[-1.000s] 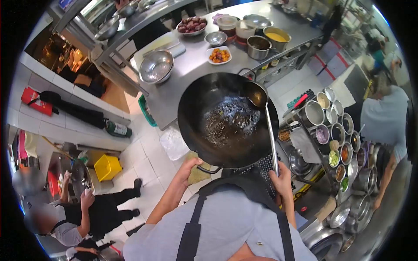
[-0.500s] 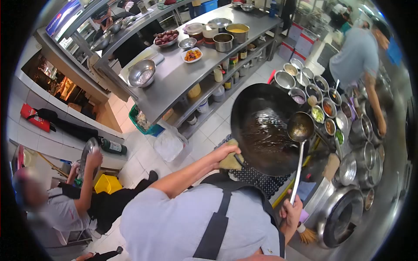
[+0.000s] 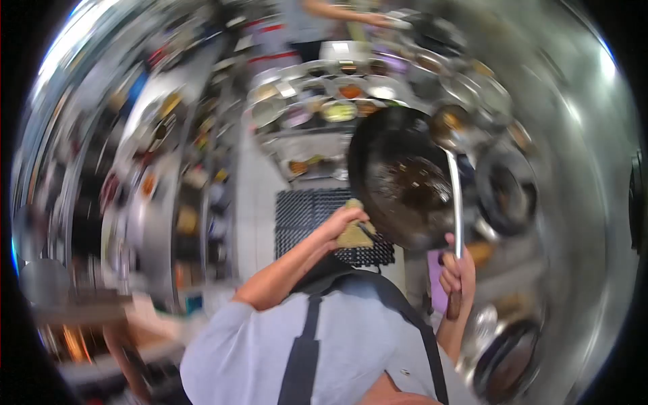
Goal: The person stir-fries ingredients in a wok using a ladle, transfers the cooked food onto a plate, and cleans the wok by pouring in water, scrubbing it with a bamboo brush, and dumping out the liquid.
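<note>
A dark wok (image 3: 370,162), a little oily brown liquid shining inside it, is held up in front of my body. My left hand (image 3: 345,225) is closed on the near left side of the wok, with a folded yellowish cloth (image 3: 356,234) between the palm and the metal. In my right hand (image 3: 459,273) is a long ladle (image 3: 455,196), gripped by the lower end of its handle. The ladle's bowl is at the wok's far right rim and holds some brownish liquid; whether it touches the rim I cannot tell.
Beyond the wok stand several bowls of ingredients, including a green one (image 3: 339,111) and an orange one (image 3: 349,90). Wok burners (image 3: 506,192) line the right side. A black rubber mat (image 3: 307,216) lies on the floor. A co-worker's arm (image 3: 351,15) reaches across at the top.
My view has swung right, blurring the surroundings. The wok and ladle have turned with me toward the burners, both hands keeping their grip. The ingredient bowls now appear straight ahead.
</note>
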`<state>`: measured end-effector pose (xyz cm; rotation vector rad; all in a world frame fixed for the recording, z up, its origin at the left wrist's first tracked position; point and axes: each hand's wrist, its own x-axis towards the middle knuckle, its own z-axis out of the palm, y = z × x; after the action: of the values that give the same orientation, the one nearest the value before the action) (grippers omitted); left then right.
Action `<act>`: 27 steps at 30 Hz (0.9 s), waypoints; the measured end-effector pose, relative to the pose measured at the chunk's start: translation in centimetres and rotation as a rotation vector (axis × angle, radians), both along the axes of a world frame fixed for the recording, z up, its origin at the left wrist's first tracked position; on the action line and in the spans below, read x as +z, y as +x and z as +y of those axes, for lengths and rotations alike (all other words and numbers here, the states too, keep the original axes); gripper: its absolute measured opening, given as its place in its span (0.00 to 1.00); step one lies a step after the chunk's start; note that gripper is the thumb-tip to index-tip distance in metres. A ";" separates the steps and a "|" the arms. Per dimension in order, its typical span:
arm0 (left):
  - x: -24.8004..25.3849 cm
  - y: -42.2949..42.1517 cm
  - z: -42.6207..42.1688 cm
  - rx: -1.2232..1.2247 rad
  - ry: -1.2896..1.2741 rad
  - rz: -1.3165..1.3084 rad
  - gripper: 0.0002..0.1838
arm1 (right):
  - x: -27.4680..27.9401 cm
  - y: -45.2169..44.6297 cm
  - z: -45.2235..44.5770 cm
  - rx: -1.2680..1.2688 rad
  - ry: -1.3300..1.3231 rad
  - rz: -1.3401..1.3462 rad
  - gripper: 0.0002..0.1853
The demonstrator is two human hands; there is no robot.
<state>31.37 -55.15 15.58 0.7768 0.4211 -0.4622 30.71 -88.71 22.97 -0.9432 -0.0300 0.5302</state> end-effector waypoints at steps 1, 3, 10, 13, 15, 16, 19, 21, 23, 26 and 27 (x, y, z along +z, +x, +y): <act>-0.6 2.1 -0.2 -0.039 0.016 -0.020 0.11 | 0.8 0.4 0.6 -0.066 0.012 0.025 0.32; -2.0 6.7 -1.1 -0.095 0.034 -0.064 0.14 | -0.6 1.9 0.4 -0.111 0.134 0.011 0.28; 1.1 21.0 -3.9 -0.452 -0.055 -0.067 0.12 | -2.3 -0.4 2.7 -0.467 0.197 0.078 0.30; -1.3 25.6 -7.7 -0.552 -0.066 -0.046 0.12 | -2.7 -3.7 3.4 -0.638 0.193 0.076 0.28; -2.0 28.8 -11.3 -0.642 -0.086 -0.017 0.13 | -3.2 -3.8 3.0 -0.714 0.195 0.054 0.28; -2.5 30.7 -13.1 -0.676 -0.067 0.003 0.13 | -3.6 -3.8 2.8 -0.755 0.196 0.047 0.27; -4.9 34.4 -18.8 -0.846 -0.079 0.106 0.16 | -4.4 -3.0 1.5 -0.871 0.142 0.063 0.26; -4.6 35.5 -21.8 -0.848 -0.109 0.100 0.16 | -4.3 -1.4 0.1 -0.938 0.038 0.073 0.23; -6.4 36.7 -24.2 -0.888 -0.166 0.158 0.15 | -4.2 -0.3 -1.7 -0.960 0.024 0.091 0.22; -8.3 38.0 -27.6 -0.845 -0.110 0.112 0.17 | -3.8 2.7 -4.8 -0.976 -0.009 0.125 0.20; -9.9 38.7 -28.9 -0.848 -0.069 0.095 0.17 | -2.6 4.3 -5.8 -0.973 -0.033 0.132 0.20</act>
<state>70.10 -84.01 5.66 0.8477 0.1412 -1.3018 35.02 -94.53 20.38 -0.8376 0.5347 -0.3125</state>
